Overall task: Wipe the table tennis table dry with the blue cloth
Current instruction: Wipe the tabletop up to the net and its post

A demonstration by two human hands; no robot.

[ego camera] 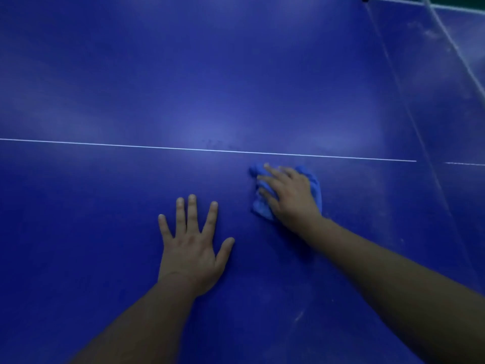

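The dark blue table tennis table (183, 74) fills almost the whole view. A bunched blue cloth (313, 186) lies on it just below the thin white centre line (131, 144). My right hand (287, 194) lies on top of the cloth with fingers spread and presses it onto the surface; cloth shows on both sides of the hand. My left hand (193, 245) rests flat on the bare table to the left of the cloth, fingers straight and splayed, holding nothing.
The net (443, 64) runs along the right side, with its top tape slanting from the upper right corner. Pale streaks and smears mark the surface near the net. A strip of green floor (467, 0) shows at the top right.
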